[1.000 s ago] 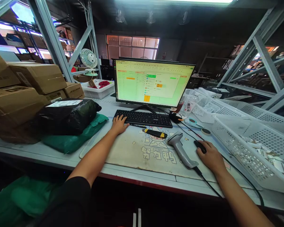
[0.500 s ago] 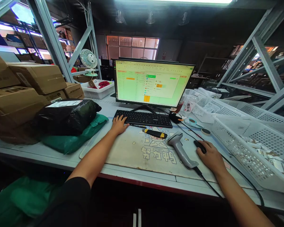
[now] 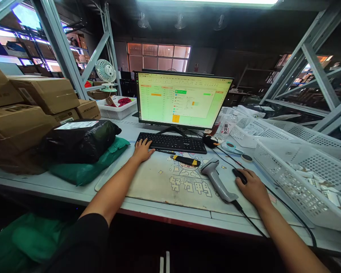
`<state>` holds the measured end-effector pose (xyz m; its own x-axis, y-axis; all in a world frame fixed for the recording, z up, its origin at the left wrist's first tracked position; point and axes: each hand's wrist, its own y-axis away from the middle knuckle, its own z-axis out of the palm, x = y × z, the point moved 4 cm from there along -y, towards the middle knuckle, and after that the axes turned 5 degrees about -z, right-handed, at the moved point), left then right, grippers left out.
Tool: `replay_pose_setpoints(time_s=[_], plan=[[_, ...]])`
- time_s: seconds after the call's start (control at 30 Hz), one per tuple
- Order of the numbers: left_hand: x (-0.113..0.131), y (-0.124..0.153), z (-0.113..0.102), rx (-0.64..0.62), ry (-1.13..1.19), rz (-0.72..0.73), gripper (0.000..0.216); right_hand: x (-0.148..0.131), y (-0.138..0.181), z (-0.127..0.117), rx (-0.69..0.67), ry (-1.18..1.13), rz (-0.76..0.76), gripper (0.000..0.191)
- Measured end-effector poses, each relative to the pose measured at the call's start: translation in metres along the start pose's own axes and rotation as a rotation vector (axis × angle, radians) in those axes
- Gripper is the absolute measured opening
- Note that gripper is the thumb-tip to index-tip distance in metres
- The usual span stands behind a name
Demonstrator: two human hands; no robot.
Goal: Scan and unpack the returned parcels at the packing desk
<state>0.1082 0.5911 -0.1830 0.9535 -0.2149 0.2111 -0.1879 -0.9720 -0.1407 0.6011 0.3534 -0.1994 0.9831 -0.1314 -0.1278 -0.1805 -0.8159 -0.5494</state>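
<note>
My left hand (image 3: 143, 151) rests with fingers spread on the left end of a black keyboard (image 3: 177, 143). On the right side of the desk mat (image 3: 156, 178), my right hand (image 3: 252, 186) is wrapped over a black computer mouse (image 3: 240, 176). Between my hands lie a grey barcode scanner (image 3: 218, 182) with a black cable and a yellow and black utility knife (image 3: 186, 160). A dark pen (image 3: 165, 151) lies just below the keyboard. Behind it stands a lit monitor (image 3: 182, 100) showing a spreadsheet and a smaller window.
Cardboard boxes (image 3: 42, 93), a black parcel (image 3: 81, 140) and a green parcel (image 3: 102, 161) are piled at left. White baskets (image 3: 298, 182) line the right. A roll of tape (image 3: 246, 158) and a penguin-like toy (image 3: 210, 141) sit near the mouse. A fan (image 3: 105, 71) stands behind.
In the monitor's smaller window, the orange block has shrunk and the contents differ. Both hands stay in place on the keyboard and the mouse.
</note>
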Motion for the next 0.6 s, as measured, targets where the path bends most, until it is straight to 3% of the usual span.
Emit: replay_pose_setpoints(time_s=[0.6], plan=[[-0.0008, -0.0006, 0.0013, 0.006, -0.002, 0.004, 0.068, 0.0026, -0.0002, 0.0021, 0.007, -0.014, 0.003, 0.049]])
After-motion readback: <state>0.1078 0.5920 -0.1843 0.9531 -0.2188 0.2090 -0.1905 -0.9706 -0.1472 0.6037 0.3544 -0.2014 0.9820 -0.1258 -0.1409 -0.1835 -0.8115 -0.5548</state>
